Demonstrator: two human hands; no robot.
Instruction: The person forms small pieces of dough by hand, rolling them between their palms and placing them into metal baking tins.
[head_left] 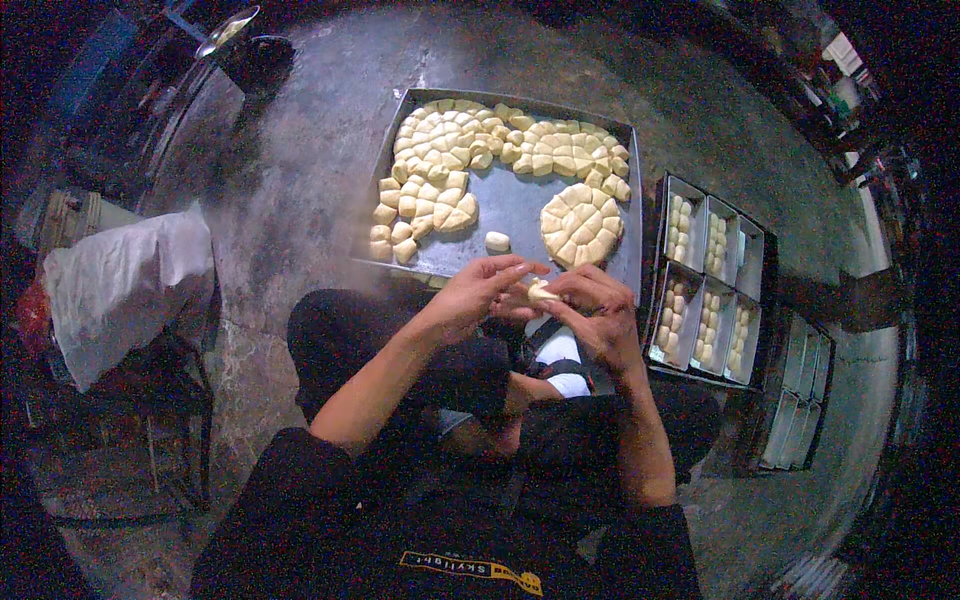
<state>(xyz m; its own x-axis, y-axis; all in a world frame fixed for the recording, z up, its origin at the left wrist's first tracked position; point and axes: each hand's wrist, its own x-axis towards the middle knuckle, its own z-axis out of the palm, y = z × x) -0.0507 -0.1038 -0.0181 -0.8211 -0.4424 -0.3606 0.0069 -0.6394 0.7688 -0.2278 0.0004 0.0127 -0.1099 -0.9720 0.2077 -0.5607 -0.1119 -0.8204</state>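
Note:
My left hand point(490, 290) and my right hand point(590, 310) meet at the near edge of a large metal tray point(510, 200), both with bent fingers on a small piece of pale dough point(540, 288). A single white dough ball point(497, 240) lies just beyond my fingers on the tray. Clusters of cut dough pieces point(440, 130) cover the tray's back and left, and a round segmented dough mass point(580, 225) sits at its right.
To the right stand a sectioned tin point(740, 260) holding rows of small dough rolls and a second sectioned tin point(800, 390). At left, a pale sheet point(125, 290) drapes over a rack. A round metal dish point(225, 35) sits at the upper left.

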